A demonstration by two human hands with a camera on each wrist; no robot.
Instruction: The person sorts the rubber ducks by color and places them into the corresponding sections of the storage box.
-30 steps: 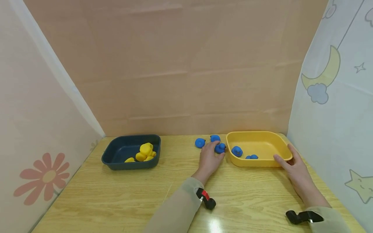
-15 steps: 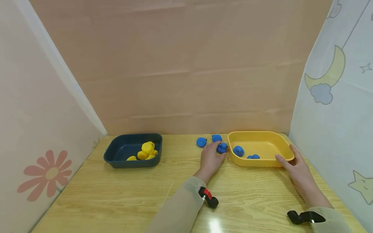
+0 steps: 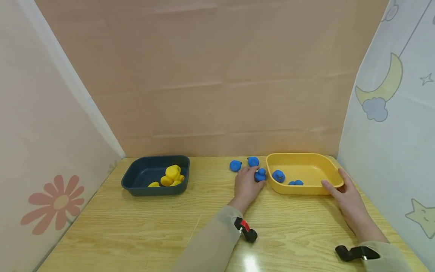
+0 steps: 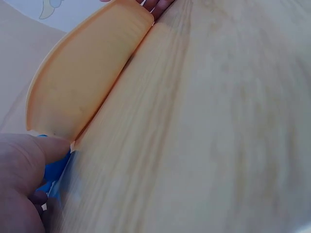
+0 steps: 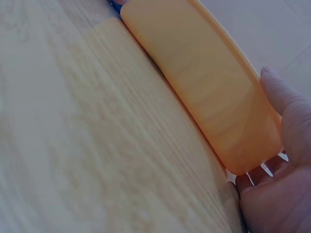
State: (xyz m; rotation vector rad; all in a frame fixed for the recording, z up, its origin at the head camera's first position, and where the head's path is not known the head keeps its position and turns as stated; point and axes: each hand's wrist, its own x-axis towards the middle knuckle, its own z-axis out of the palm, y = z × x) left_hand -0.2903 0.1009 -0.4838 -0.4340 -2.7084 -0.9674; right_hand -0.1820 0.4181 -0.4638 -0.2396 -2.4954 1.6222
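Note:
In the head view my left hand (image 3: 248, 185) holds a blue rubber duck (image 3: 261, 175) that stands on the table just left of the yellow bin (image 3: 302, 190). The left wrist view shows the thumb across the duck (image 4: 54, 170), with fingertips below it and much of the toy hidden. My right hand (image 3: 350, 204) grips the bin's front right corner, thumb at the rim and fingers around the outside, as the right wrist view of the hand (image 5: 286, 160) shows. Inside the bin are a blue duck (image 3: 278, 176) and more blue behind the front wall (image 3: 297, 182).
Behind my left hand sit two more blue ducks, one at the left (image 3: 235, 166) and one nearer the bin (image 3: 253, 161). A dark blue bin (image 3: 154, 191) with several yellow ducks (image 3: 172, 173) stands at the left. A brown backdrop (image 3: 217, 94) rises behind the table (image 3: 136, 234).
The blue duck at my left fingertips has turned, its beak no longer showing, and my left hand has shifted slightly right. My right hand keeps its hold on the yellow bin.

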